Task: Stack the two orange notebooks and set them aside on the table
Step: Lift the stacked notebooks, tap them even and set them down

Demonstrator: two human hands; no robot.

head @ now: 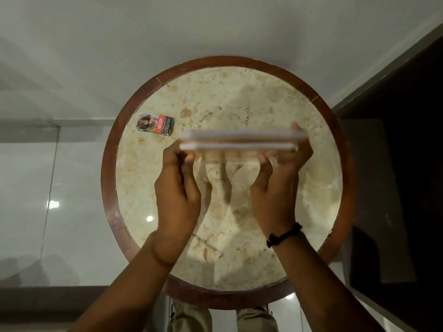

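Two notebooks (pixel 242 140) are held together edge-on above the round table (pixel 227 97), so only their pale page edges and a thin orange-brown strip between them show, blurred by motion. My left hand (pixel 177 185) grips their left end, thumb near the lower edge. At the right end is my right hand (pixel 280 185), with fingers wrapped behind and under the pair. Both hands hold the notebooks above the table's middle.
A small cigarette pack (pixel 155 124) lies on the table's left side, just left of the notebooks. The marble top has a dark wooden rim (pixel 109 188). Dark furniture (pixel 395 188) stands to the right, glossy floor tiles to the left.
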